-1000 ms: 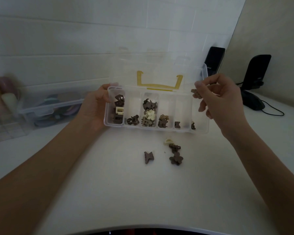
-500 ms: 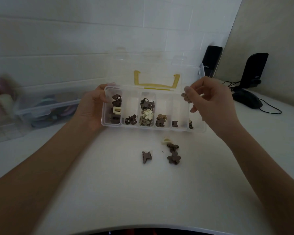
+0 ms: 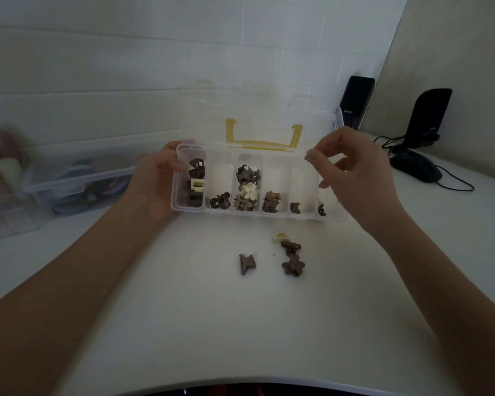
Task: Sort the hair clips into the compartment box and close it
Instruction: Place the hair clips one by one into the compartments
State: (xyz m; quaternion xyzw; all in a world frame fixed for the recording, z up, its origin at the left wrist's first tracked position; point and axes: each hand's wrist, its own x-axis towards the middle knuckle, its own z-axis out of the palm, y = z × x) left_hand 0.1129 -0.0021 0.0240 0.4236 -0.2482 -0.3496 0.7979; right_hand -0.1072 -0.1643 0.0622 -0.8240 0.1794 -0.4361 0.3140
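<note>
A clear compartment box lies on the white table with its lid up and a yellow handle behind. Several brown and cream hair clips sit in its compartments. My left hand grips the box's left end. My right hand hovers over the right compartments and pinches a small brown clip at its fingertips. In front of the box lie loose clips: a brown butterfly clip, a brown flower clip, another brown clip and a cream clip.
A clear storage bin with coloured items stands at the left by the wall. Two black speakers and a black mouse with cable occupy the back right corner. The table's front edge curves below.
My right hand has carried the pinched clip leftward, from beyond the box's right end to above its right compartments. My left hand keeps its hold on the box.
</note>
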